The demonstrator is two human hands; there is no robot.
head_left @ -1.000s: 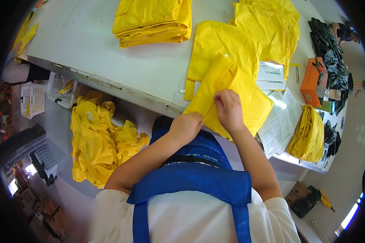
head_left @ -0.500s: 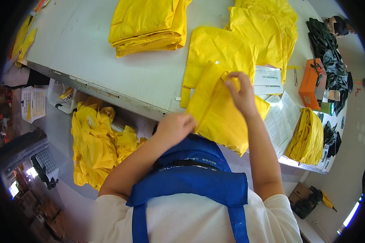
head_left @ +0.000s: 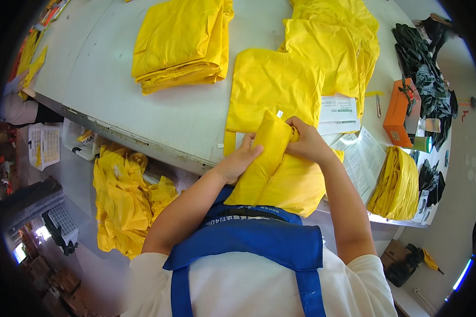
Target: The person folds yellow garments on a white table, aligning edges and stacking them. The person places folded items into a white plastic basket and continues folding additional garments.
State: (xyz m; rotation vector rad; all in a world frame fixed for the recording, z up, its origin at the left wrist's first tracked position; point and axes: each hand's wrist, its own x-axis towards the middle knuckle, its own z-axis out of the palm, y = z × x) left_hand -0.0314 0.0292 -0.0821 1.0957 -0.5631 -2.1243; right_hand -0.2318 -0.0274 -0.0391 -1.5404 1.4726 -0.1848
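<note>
The bundle (head_left: 267,164) is positioned at the near edge of the tabletop (head_left: 100,68), with its lower part overhanging. Its left side is grasped by the left hand (head_left: 240,158); its upper right edge is pinched by the right hand (head_left: 307,138). Slippage off the tabletop may be caused by a loosened grip, as the overhang appears unsupported. Misaligned folds may be caused by uneven pull. Compared with the preceding frame, where the right hand is held raised, its fingers are now closed on the edge.
</note>
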